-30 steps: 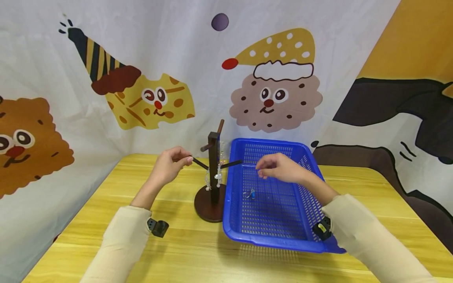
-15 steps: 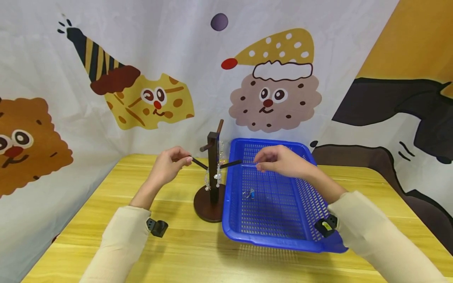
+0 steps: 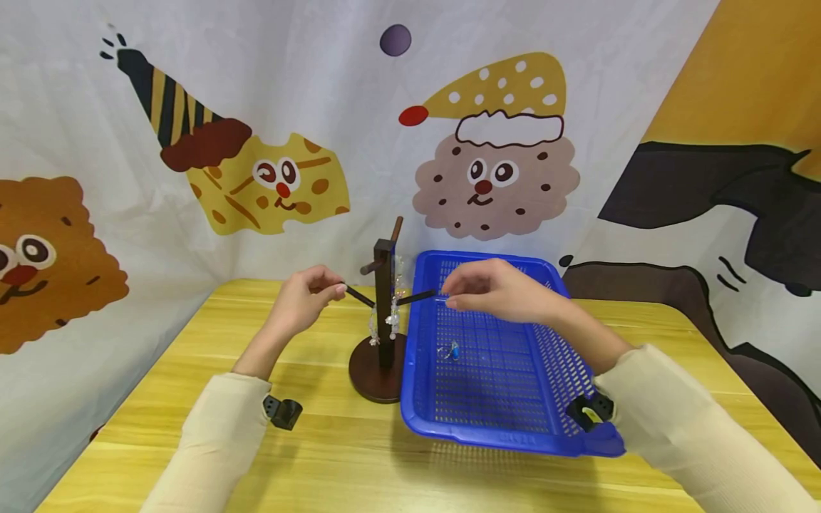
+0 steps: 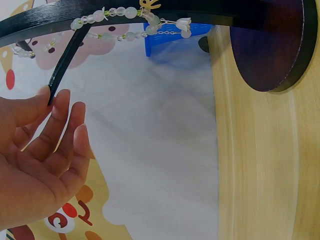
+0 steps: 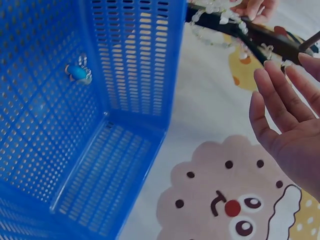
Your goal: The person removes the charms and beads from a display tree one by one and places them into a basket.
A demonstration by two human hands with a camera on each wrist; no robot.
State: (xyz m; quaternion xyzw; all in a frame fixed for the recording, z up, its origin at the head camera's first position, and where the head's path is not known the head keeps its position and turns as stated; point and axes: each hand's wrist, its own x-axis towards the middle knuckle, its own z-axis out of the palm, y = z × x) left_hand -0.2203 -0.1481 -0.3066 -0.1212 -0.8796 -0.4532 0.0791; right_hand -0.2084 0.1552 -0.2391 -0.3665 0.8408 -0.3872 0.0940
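Note:
A dark wooden stand point(image 3: 385, 285) with slanted pegs rises from a round base point(image 4: 270, 45) beside a blue basket point(image 3: 500, 445). Clear bead bracelets point(image 3: 393, 320) hang on it, also seen as bracelets point(image 4: 125, 12) from the left wrist. My left hand point(image 3: 306, 298) pinches the tip of the left peg point(image 4: 65, 65). My right hand point(image 3: 494, 291) hovers over the basket at the tip of the right peg point(image 3: 417, 296), pinching a thin pale piece too small to identify. A small blue-beaded trinket point(image 3: 450, 350) lies on the basket floor, visible as the trinket point(image 5: 77, 72) from the right wrist.
The yellow wooden table point(image 3: 321, 442) backs onto a cartoon-printed cloth point(image 3: 500, 178) that closes off the far side and the left. The stand's base touches the basket's left wall point(image 5: 135, 65). Bare tabletop lies in front of the stand and basket.
My right hand has moved left and slightly up, from above the basket's middle to the tip of the right peg. The left hand has kept its hold on the left peg.

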